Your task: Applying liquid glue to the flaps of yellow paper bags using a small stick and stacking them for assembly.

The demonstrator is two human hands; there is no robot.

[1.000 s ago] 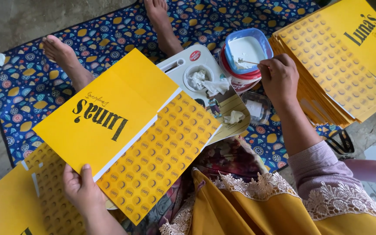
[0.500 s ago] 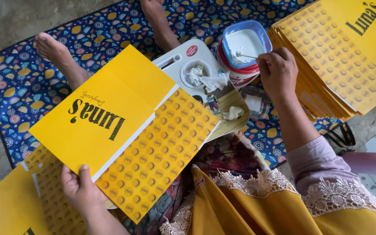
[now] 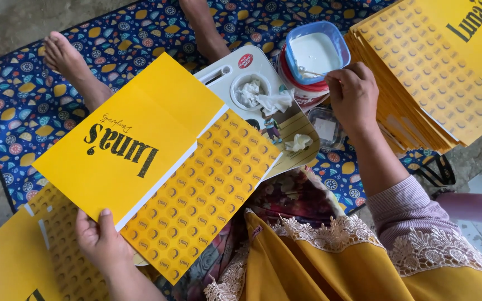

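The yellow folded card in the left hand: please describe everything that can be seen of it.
The yellow folded card looks like stiff printed paperboard. Its upper panel is plain yellow with dark lettering; the lower panel carries a pattern of small orange circles, and a thin white edge shows between them. It is held flat and slanted above the lap, one corner over the white tray. The left hand has it by the near edge, thumb on top. The right hand does not touch it.

Glue tub [image 3: 314,54] hemmed by card stack [image 3: 425,83], tray [image 3: 235,75]
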